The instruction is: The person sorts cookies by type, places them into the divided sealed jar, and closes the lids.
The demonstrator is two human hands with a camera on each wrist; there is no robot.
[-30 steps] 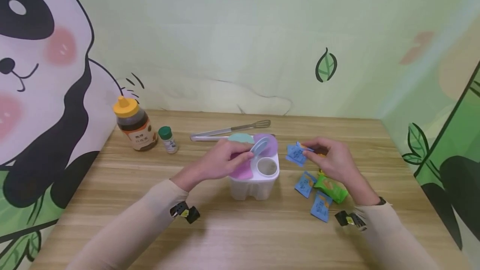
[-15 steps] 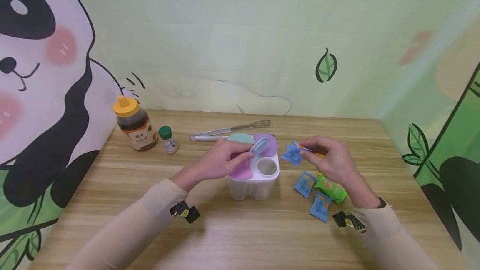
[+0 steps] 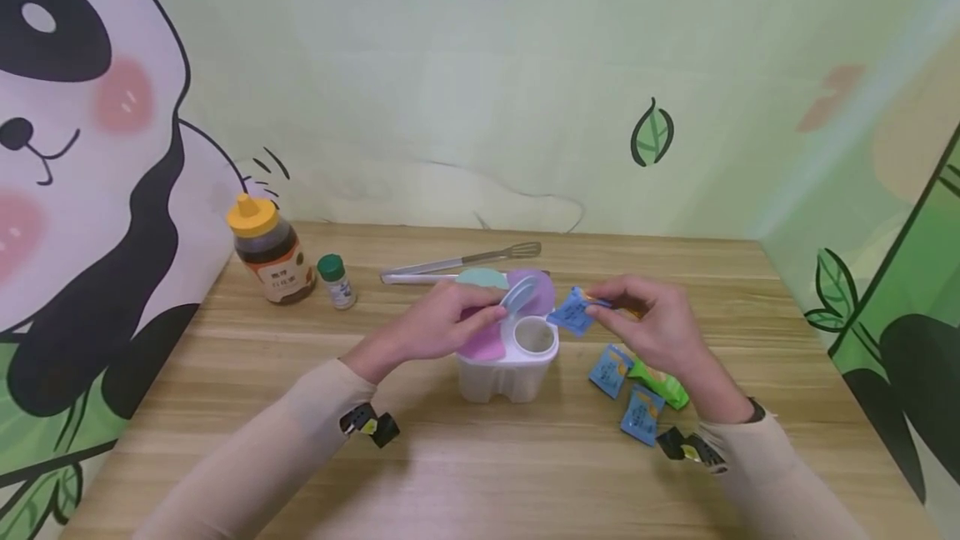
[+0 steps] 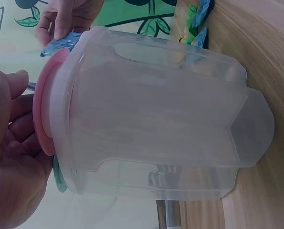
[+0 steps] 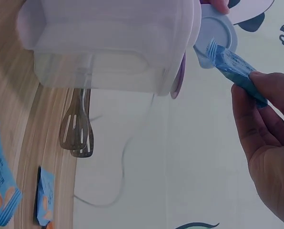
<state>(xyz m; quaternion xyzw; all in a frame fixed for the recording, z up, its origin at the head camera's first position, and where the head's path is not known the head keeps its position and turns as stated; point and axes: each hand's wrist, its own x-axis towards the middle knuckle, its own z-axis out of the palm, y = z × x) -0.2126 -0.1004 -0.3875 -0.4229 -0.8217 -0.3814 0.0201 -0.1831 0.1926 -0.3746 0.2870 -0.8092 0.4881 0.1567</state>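
Observation:
A translucent storage box [image 3: 504, 382] with a white top and several pastel lids stands mid-table. My left hand [image 3: 442, 322] pinches its light-blue lid [image 3: 519, 296], which is tilted up off a round opening [image 3: 535, 334]. In the left wrist view, the fingers of this hand lie behind the pink lid [image 4: 45, 102]. Between thumb and fingers my right hand [image 3: 654, 319] pinches a blue snack packet [image 3: 573, 312], just right of the box and beside the opening. The right wrist view shows the packet [image 5: 235, 69] overlapping the raised blue lid [image 5: 216, 31].
Two more blue packets [image 3: 611, 370] and a green packet [image 3: 662, 382] lie under and near my right forearm. Metal tongs [image 3: 465, 259] rest behind the box. A honey jar [image 3: 273, 261] with a yellow cap and a small green-capped bottle [image 3: 336, 282] stand at the left.
My right hand has brought the blue packet leftward to the box's right edge. The left hand keeps the light-blue lid raised in the same place.

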